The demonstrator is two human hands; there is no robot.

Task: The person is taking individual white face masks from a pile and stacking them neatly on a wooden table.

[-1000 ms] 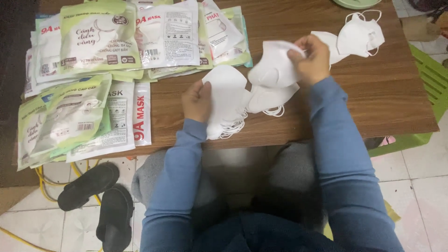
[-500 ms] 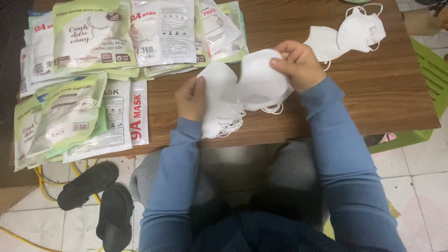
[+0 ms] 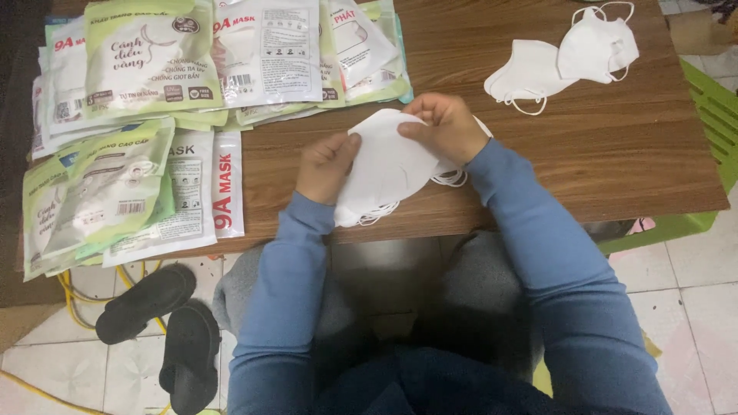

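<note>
A small stack of white folded face masks (image 3: 384,173) lies at the near edge of the brown wooden table (image 3: 615,161), ear loops trailing out below it. My left hand (image 3: 327,165) presses on the stack's left side. My right hand (image 3: 444,127) pinches the top mask at its upper right edge, laid over the stack. Both arms wear blue sleeves. Two more white masks (image 3: 565,61) lie apart at the far right of the table.
Several green and white printed mask packets (image 3: 154,100) overlap across the table's left half and far edge. A green plastic stool (image 3: 711,115) stands to the right. Below the table are dark slippers (image 3: 165,327) and a yellow cable (image 3: 73,307) on the tiled floor.
My right hand brought a white mask from the right side down and left onto the stack. My left hand stayed on the stack.
</note>
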